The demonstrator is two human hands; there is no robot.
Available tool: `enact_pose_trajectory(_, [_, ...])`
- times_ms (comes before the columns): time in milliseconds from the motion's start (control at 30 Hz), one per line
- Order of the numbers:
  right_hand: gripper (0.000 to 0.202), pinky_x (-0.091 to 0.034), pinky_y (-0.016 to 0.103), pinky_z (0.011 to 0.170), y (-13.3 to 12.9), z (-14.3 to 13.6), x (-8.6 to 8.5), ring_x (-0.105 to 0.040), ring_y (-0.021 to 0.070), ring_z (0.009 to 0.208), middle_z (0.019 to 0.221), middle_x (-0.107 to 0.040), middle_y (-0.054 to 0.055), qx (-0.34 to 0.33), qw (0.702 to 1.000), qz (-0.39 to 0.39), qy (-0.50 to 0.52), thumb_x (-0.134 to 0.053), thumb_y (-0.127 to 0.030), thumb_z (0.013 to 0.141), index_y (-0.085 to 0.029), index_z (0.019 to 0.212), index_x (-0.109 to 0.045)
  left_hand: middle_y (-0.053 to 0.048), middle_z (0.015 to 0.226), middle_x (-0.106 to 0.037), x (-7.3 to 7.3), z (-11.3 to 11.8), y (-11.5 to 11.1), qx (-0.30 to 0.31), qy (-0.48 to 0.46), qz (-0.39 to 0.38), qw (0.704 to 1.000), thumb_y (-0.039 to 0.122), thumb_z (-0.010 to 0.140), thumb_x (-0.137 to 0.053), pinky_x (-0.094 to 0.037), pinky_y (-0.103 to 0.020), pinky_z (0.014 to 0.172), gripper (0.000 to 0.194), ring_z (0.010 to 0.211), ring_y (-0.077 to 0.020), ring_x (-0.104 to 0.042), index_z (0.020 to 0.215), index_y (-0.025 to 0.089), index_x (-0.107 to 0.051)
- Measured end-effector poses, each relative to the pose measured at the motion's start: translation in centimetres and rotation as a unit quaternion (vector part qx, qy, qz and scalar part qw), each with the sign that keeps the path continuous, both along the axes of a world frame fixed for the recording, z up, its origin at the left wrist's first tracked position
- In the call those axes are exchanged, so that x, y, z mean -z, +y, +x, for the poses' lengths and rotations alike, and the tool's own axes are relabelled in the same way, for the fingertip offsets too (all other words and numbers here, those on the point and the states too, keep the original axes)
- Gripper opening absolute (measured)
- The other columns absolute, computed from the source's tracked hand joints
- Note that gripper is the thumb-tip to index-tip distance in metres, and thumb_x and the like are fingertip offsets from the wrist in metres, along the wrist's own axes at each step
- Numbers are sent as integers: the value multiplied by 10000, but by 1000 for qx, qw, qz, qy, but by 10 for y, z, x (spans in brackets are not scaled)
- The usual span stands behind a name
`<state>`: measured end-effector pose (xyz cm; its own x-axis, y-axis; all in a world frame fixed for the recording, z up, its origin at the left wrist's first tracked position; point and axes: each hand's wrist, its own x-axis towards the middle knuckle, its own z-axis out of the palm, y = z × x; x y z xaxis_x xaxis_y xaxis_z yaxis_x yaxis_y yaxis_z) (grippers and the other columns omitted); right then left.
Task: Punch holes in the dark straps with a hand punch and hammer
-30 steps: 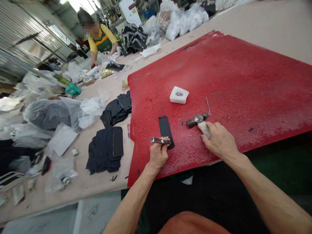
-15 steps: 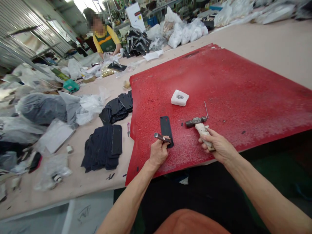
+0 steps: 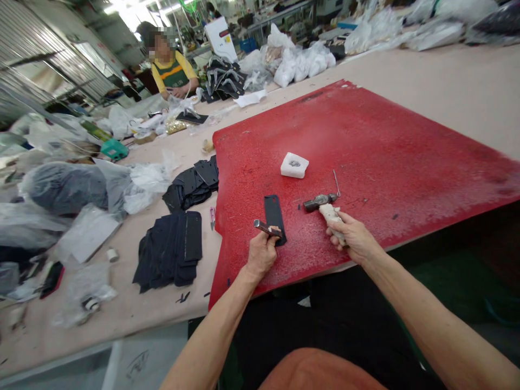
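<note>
My left hand is closed around a metal punch with a shiny square-looking end. The punch lies slanted over the lower part of a dark fabric strip, which has a small slot near its far end. In my right hand is a ball-peen hammer, gripped by its pale wrapped handle. Its head is low over the red sheet; whether it touches cannot be told. A thin bent metal rod lies by the hammer head. Beyond them sits a white block with a dark patch on top.
Left of the sheet are two piles of dark fabric pieces and pink-handled snips. Plastic bags crowd the table's left side. A co-worker in a yellow-sleeved top is at the far side, near a teal box.
The view has shifted slightly. My hands keep the same hold on punch and hammer, and the fabric strip lies as before. The co-worker's hands have moved a little.
</note>
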<state>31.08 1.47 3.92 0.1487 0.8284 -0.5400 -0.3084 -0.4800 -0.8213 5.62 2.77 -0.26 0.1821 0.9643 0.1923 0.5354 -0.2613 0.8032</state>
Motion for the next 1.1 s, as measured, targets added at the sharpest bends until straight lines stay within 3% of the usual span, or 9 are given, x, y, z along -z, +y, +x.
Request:
enact_pose_trajectory(400, [565, -285, 154, 304, 1, 5, 3, -442, 77, 363, 579, -583, -32, -10, 1000, -2, 13, -667, -292, 725, -145, 1253, -525, -41, 979, -729, 0, 2, 2, 5, 34, -8, 999, 134, 860, -508, -526, -282, 889, 203, 927, -172, -693, 979, 201, -658])
enact_pose_trajectory(500, [666, -266, 160, 299, 2, 8, -16, -430, 77, 357, 562, -556, -46, -33, 999, 10, -27, -679, -334, 723, -142, 1334, -498, -37, 946, -725, -4, 3, 1, 10, 34, -26, 999, 128, 855, -498, -530, -275, 865, 196, 889, -168, -690, 955, 201, -651])
enact_pose_trajectory(567, [695, -298, 173, 309, 0, 10, -48, -427, 84, 361, 539, -522, -65, -64, 990, 70, -103, -671, -357, 750, -183, 1393, -474, -36, 923, -721, -8, 4, 1, 12, 34, -41, 999, 129, 854, -495, -533, -277, 846, 188, 861, -166, -686, 945, 202, -643])
enact_pose_trajectory(633, [668, -379, 197, 355, -4, 10, -91, -440, 93, 382, 525, -497, -72, -87, 956, 176, -219, -657, -360, 796, -255, 1426, -460, -31, 903, -717, -11, 5, 0, 10, 41, -48, 998, 130, 852, -503, -534, -280, 829, 181, 838, -167, -680, 938, 208, -642])
enact_pose_trajectory(767, [606, -519, 254, 538, -18, -3, -161, -573, 138, 555, 738, -638, 3, -78, 809, 409, -414, -623, -321, 865, -317, 1442, -440, -21, 857, -708, -15, 5, -1, 3, 60, -40, 997, 115, 841, -520, -526, -276, 796, 182, 808, -169, -671, 916, 220, -650])
enact_pose_trajectory(833, [570, -540, 261, 605, -22, -13, -168, -611, 150, 636, 846, -672, 33, -141, 738, 472, -461, -567, -281, 900, -305, 1452, -427, -18, 823, -698, -17, 4, -1, 3, 69, -35, 997, 112, 835, -531, -519, -266, 769, 167, 783, -167, -666, 892, 216, -648])
enact_pose_trajectory(933, [510, -541, 258, 589, -23, -22, -157, -602, 145, 596, 785, -658, 27, -294, 658, 469, -510, -460, -236, 939, -281, 1447, -438, -17, 774, -681, -19, 3, -1, 5, 76, -29, 997, 112, 832, -535, -503, -254, 719, 140, 727, -162, -655, 845, 206, -637])
enact_pose_trajectory(1000, [506, -551, 264, 600, -22, -22, -159, -622, 150, 610, 802, -671, 25, -336, 639, 447, -528, -429, -224, 947, -286, 1449, -432, -16, 762, -674, -20, 3, -1, 7, 75, -26, 997, 109, 833, -530, -495, -252, 703, 138, 710, -160, -650, 830, 204, -630])
enact_pose_trajectory(1100, [558, -572, 268, 695, -25, -20, -183, -682, 170, 765, 986, -706, 28, -261, 649, 478, -532, -477, -230, 938, -349, 1473, -375, -15, 777, -675, -19, 3, -1, 8, 72, -26, 997, 108, 833, -535, -491, -252, 719, 137, 739, -162, -656, 847, 207, -628])
